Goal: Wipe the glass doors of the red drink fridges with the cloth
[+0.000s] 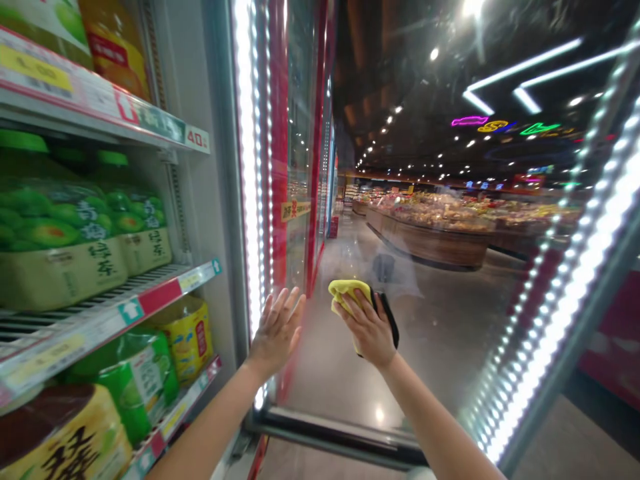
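A folded yellow cleaning cloth (345, 288) with a dark side lies under my right hand (367, 327), pressed against the glass door (440, 347). The fingers of that hand spread over the cloth and keep it against the pane. To the left, my left hand (280, 330) is stretched out with nothing in it, close to the door's lit left edge. Whether its palm touches the glass I cannot tell.
On the left, cooler shelves (165, 293) hold green-capped drink bottles (60, 233) and yellow packs (193, 333). An LED strip (565, 313) runs along the door's right side. Through the glass stands a wood-sided produce display (430, 240). The door's bottom frame (345, 437) is dark.
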`<action>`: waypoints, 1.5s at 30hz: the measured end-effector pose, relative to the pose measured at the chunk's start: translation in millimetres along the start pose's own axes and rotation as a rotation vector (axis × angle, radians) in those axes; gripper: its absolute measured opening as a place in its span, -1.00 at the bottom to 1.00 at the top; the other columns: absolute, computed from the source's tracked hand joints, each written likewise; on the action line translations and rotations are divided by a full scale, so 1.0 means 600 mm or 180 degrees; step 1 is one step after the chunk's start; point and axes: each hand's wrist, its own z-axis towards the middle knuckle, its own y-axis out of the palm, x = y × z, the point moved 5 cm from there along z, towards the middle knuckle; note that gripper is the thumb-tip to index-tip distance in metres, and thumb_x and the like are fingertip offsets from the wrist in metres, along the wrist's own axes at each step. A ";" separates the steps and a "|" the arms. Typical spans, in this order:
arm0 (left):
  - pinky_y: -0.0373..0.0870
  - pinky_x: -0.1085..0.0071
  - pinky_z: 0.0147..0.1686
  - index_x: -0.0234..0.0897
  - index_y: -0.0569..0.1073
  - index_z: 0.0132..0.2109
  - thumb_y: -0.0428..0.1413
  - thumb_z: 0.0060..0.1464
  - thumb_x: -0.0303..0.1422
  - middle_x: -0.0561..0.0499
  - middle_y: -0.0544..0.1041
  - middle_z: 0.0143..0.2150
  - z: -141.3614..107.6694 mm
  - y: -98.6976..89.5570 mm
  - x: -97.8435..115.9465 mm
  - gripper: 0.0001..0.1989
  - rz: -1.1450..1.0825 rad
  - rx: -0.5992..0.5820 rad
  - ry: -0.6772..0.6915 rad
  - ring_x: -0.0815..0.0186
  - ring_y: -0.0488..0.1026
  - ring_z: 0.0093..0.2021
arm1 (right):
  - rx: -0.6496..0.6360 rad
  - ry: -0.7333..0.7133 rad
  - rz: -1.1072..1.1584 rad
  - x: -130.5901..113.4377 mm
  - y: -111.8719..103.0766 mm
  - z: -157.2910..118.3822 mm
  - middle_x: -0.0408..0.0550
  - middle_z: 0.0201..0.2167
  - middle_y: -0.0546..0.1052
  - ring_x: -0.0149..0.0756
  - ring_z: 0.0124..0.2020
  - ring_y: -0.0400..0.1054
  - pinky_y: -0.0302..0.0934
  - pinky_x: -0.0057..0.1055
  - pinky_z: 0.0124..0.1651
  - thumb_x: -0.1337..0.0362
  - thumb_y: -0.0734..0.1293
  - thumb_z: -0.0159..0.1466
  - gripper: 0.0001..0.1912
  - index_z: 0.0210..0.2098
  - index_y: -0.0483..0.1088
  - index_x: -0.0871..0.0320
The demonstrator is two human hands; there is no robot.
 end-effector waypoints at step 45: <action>-0.14 -0.02 0.49 -0.28 0.08 0.47 0.07 0.24 -0.33 -0.21 0.18 0.48 -0.137 -0.062 -0.076 -0.29 0.0309 -0.0352 -0.0872 0.03 -0.01 0.51 | -0.0073 -0.1072 0.0732 -0.190 0.157 0.110 -0.03 0.40 0.30 -0.17 0.51 -0.09 -0.42 0.07 0.55 0.38 0.21 0.44 -0.61 0.22 0.39 0.13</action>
